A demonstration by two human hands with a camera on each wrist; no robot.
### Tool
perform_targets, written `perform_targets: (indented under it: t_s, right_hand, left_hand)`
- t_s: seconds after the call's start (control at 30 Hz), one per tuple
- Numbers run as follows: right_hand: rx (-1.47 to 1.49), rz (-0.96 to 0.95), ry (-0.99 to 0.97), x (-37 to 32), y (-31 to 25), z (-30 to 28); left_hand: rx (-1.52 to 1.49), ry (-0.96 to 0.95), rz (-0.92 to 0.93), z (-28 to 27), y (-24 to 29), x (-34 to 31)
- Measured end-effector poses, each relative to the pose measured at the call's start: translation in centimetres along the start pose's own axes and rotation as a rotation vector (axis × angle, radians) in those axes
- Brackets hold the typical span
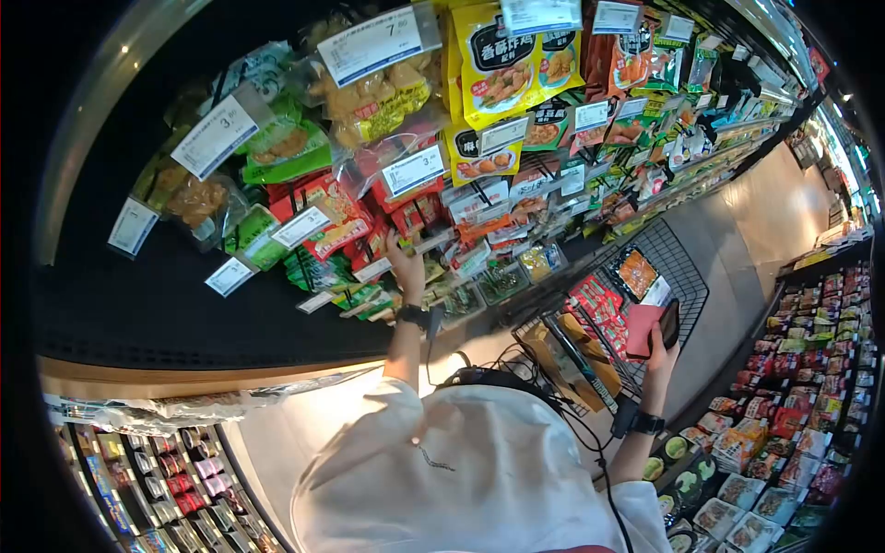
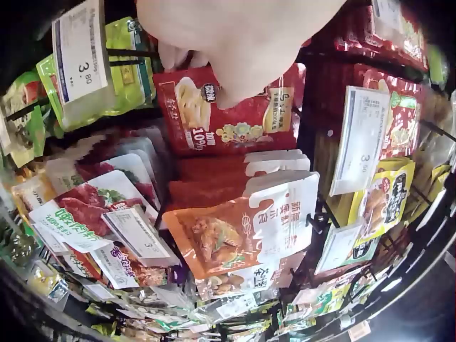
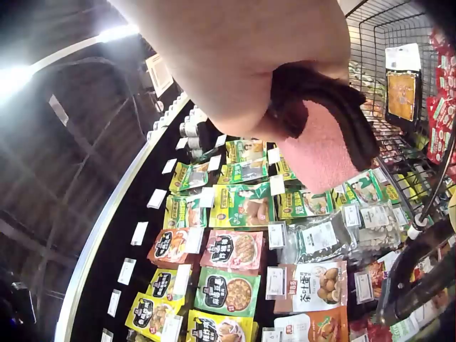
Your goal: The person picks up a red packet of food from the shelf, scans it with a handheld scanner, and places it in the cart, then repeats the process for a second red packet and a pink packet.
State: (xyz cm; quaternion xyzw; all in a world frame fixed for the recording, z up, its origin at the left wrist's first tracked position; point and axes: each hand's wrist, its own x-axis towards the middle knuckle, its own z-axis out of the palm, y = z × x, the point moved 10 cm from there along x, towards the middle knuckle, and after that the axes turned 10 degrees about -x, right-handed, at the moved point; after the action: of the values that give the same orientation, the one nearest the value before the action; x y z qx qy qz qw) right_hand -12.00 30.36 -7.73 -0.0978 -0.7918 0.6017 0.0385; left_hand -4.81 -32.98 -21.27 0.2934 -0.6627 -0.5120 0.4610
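Observation:
In the head view the left hand (image 1: 407, 269) reaches into the hanging packets on the shelf. The left wrist view has this hand (image 2: 242, 43) at the top edge of a red packet (image 2: 239, 132), thumb across its front and other fingers partly hidden. Below it hang orange-and-white packets (image 2: 214, 239). The right hand (image 1: 657, 355) holds a pink item (image 1: 643, 330) and a dark, flat item (image 1: 670, 323) over the cart. In the right wrist view, the right hand (image 3: 249, 57) largely hides its own fingers; the pink item (image 3: 317, 153) hangs beside black material (image 3: 335, 107).
The wire cart (image 1: 690, 276) stands beside the shelf, holding red packets (image 1: 597, 309), a tray of orange food (image 1: 636, 274) and a brown box (image 1: 576, 369). Price tags (image 1: 413, 170) jut out among the packets. Cables (image 1: 590, 433) hang by the body. A refrigerated display (image 1: 774, 405) stands at the right.

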Motion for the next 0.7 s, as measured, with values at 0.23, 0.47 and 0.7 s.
perform_targets:
  t_s: [0.23, 0.47, 0.7]
  right_hand:
    - [-0.011, 0.003, 0.099, -3.2, -2.3, 0.3]
    - [0.253, 0.179, -0.103, -2.9, -4.5, 5.9]
    - [-0.250, 0.055, -0.456, -1.1, -5.8, 15.5]
  left_hand:
    - [-0.128, -0.017, -0.110, 0.6, 3.0, -0.6]
    - [-0.184, -0.255, -0.162, 0.4, 6.6, -4.5]
    - [-0.253, -0.526, -0.498, -0.3, 9.1, -9.6]
